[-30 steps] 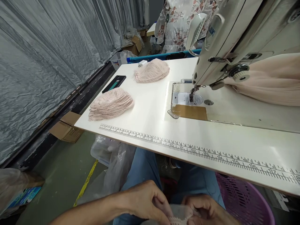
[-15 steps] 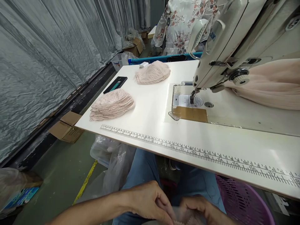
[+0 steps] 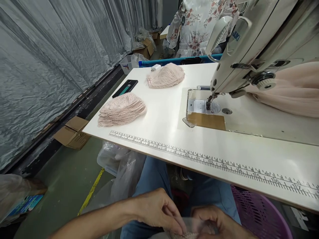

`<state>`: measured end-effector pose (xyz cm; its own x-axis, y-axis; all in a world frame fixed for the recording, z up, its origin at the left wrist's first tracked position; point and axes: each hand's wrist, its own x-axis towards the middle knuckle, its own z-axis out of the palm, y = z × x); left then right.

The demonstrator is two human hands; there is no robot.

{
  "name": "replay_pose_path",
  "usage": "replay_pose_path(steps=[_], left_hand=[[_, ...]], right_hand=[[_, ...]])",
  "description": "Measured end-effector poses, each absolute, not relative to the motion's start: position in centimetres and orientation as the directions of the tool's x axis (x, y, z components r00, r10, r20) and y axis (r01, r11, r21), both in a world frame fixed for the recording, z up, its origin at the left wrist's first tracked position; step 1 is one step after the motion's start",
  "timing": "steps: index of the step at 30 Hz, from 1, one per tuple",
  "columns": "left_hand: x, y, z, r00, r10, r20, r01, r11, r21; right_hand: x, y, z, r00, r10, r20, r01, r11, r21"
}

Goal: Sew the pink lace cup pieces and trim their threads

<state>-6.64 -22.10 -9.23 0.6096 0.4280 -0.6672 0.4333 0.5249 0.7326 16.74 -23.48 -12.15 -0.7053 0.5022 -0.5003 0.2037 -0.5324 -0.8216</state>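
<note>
Over my lap at the bottom edge, my left hand point(image 3: 160, 210) pinches a piece of pale pink lace fabric point(image 3: 188, 234) with sheer cloth about it. Opposite it, my right hand point(image 3: 215, 220) is closed on the same fabric from the right. Much of the fabric falls below the view. On the white sewing table point(image 3: 159, 132) lies a stack of pale pink lace pieces point(image 3: 122, 111). A second lace stack point(image 3: 166, 76) sits farther back. Both hands are below the table's front edge, apart from these stacks.
A sewing machine point(image 3: 239, 49) stands on the right, its needle over the metal plate. Pink cloth point(image 3: 296, 89) lies behind it. A dark phone point(image 3: 125, 88) rests near the left edge. A purple basket point(image 3: 261, 212) is under the table; a cardboard box point(image 3: 72, 132) is on the floor.
The view has shifted slightly, so the table and machine appear a little farther right. My hands stay on the lace fabric, and slightly more of it shows between them.
</note>
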Motion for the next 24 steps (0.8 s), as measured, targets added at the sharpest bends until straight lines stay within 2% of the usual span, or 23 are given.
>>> replay_pose_path(steps=[5, 8, 24], left_hand=[[-7.3, -21.9, -9.3, 0.687, 0.425, -0.589, 0.395, 0.462, 0.794], [-7.8, -22.0, -9.8, 0.669, 0.422, -0.612, 0.435, 0.446, 0.782], [-9.4, -22.2, -11.0, 0.703, 0.347, -0.621, 0.39, 0.541, 0.745]], right_hand=[[16.8, -23.7, -13.3, -0.738, 0.515, -0.435, 0.067, -0.585, -0.808], [17.2, -23.9, -13.9, -0.748, 0.515, -0.419, 0.034, -0.601, -0.799], [17.9, -23.8, -14.0, -0.739, 0.515, -0.434, 0.002, -0.643, -0.766]])
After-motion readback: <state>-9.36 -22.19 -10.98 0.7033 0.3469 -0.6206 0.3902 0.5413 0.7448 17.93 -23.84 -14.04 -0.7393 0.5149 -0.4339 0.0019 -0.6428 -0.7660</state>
